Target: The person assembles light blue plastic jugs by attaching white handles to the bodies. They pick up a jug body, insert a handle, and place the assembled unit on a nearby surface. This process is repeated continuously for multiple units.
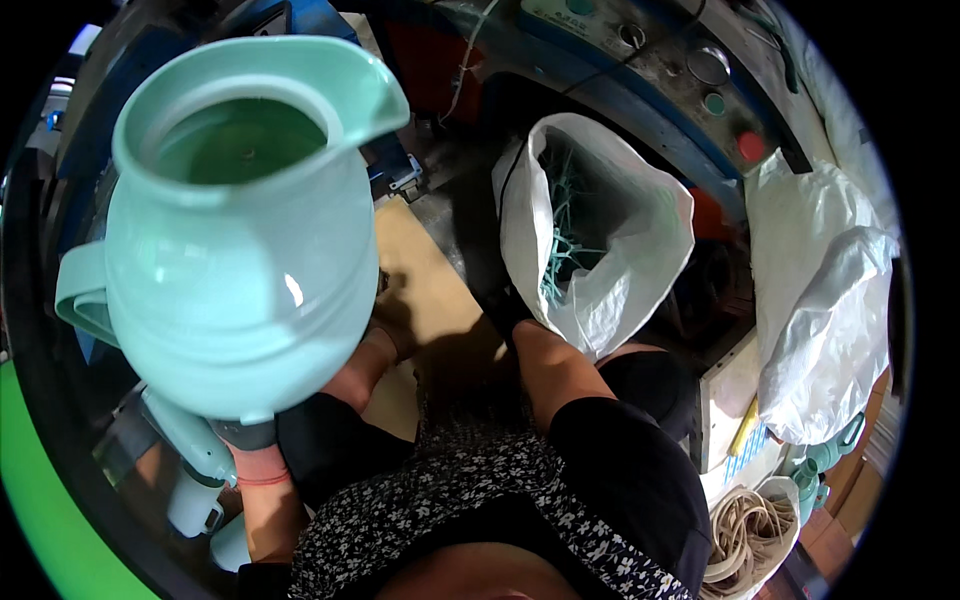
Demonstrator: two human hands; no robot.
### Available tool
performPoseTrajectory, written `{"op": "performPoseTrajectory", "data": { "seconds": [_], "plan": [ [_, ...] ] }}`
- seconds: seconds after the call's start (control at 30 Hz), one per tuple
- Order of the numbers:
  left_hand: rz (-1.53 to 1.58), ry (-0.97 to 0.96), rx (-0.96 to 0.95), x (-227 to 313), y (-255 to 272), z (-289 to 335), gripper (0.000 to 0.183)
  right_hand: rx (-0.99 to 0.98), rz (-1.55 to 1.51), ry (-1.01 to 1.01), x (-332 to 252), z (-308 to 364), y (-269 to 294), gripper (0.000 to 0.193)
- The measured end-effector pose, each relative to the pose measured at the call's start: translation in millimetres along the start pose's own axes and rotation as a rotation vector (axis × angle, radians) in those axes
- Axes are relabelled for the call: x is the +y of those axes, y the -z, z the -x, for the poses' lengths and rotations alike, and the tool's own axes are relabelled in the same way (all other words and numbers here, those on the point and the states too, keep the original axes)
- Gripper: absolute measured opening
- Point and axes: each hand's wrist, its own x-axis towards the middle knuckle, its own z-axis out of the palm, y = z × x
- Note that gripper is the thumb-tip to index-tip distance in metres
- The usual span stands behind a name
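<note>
A large mint-green plastic jug [240, 270] fills the upper left, tilted so that its wide mouth and pouring spout show. Its handle juts out on the left side. My left hand [246, 434], in a grey glove with a pinkish-red cuff at the wrist, is under the jug's base and holds it up. The jug hides most of those fingers. I cannot make out my right hand. A white woven sack [625, 285] stands open right of the middle, with thin green plastic trimmings [568, 235] inside.
More mint-green jugs [195, 500] lie low on the left. A machine panel [650, 75] with a red button [751, 146] runs along the top right. Brown cardboard [435, 275] lies between my legs. At right are a clear plastic bag [825, 340] and a bag of beige strips [745, 535].
</note>
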Motion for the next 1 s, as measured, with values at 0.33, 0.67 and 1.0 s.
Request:
{"op": "performPoseTrajectory", "data": {
  "seconds": [0.33,0.67,1.0],
  "plan": [
    [1.26,0.382,0.211,61.7,28.5,-24.0,0.05,-0.096,-0.105,0.56,-65.9,124.6,60.9,0.057],
    [1.957,0.31,0.297,48.6,8.2,-15.9,0.041,0.865,0.485,0.916,-66.9,208.9,108.6,0.055],
    [2.211,0.237,0.229,49.9,15.5,-12.4,0.041,0.546,0.687,0.919,-81.2,207.3,159.5,0.022]
  ]
}}
